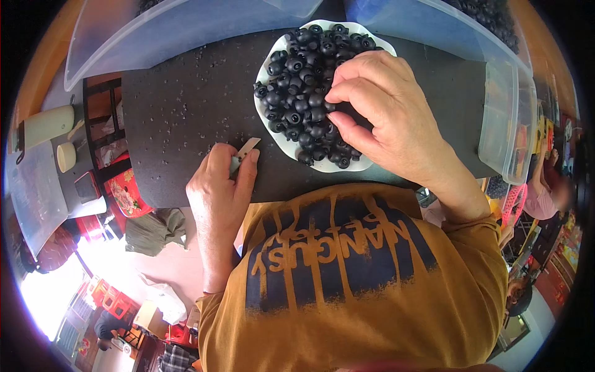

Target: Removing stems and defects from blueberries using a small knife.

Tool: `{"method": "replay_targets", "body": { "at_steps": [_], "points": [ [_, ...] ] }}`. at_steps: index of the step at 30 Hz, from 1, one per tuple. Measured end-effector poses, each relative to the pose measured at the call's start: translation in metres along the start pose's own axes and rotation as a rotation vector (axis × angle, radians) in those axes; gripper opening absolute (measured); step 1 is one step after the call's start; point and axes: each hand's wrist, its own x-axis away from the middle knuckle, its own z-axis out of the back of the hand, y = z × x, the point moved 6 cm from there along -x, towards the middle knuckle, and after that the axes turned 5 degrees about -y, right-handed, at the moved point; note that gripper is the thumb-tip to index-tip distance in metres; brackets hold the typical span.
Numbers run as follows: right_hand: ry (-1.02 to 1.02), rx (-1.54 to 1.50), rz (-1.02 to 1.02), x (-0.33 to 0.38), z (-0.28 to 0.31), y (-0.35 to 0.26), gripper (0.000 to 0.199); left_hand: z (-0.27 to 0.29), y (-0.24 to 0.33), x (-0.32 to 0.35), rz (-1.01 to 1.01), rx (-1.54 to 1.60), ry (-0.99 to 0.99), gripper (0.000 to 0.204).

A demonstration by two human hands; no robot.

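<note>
A white scalloped plate (385,46) on the dark tabletop is heaped with small round black parts (297,93), apparently plastic, some with a ring-like hollow end. Over the plate's right side, my right hand (396,102) pinches one black part (329,106) between thumb and fingertips. My left hand (217,183) lies to the left of the plate near the table's front edge, closed around a small knife (250,146). Its short pale blade sticks out toward the plate, and most of the handle is hidden in my fingers.
Black specks (183,111) litter the tabletop (217,80) on the left. Translucent bluish bins (161,40) (427,31) line the back; the right one holds black parts. A clear plastic box (509,118) stands at the right edge. A bottle (49,124) and cup (66,157) are far left.
</note>
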Motion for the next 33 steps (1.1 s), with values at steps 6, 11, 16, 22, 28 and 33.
{"method": "replay_targets", "body": {
  "at_steps": [6,11,16,22,28,33],
  "points": [
    [0.109,0.068,0.082,0.0,0.0,-0.007,0.02,0.001,-0.002,0.001,0.003,0.01,0.008,0.024],
    [0.181,0.058,0.157,0.003,-0.003,-0.004,0.022,0.001,0.002,-0.001,-0.009,0.021,0.003,0.024],
    [0.173,-0.387,0.036,-0.001,0.013,-0.003,0.023,0.01,0.003,0.0,0.034,0.183,-0.018,0.024],
    [0.054,-1.479,-0.23,-0.01,0.012,-0.018,0.019,0.031,0.034,-0.008,-0.131,0.724,-0.063,0.028],
    [0.067,-1.586,-0.278,-0.01,0.002,-0.028,0.02,0.032,0.068,-0.015,-0.316,1.056,-0.187,0.033],
    [0.008,-1.767,-0.234,-0.01,-0.005,-0.036,0.019,0.03,0.072,-0.017,-0.367,0.98,-0.164,0.038]
  ]
}}
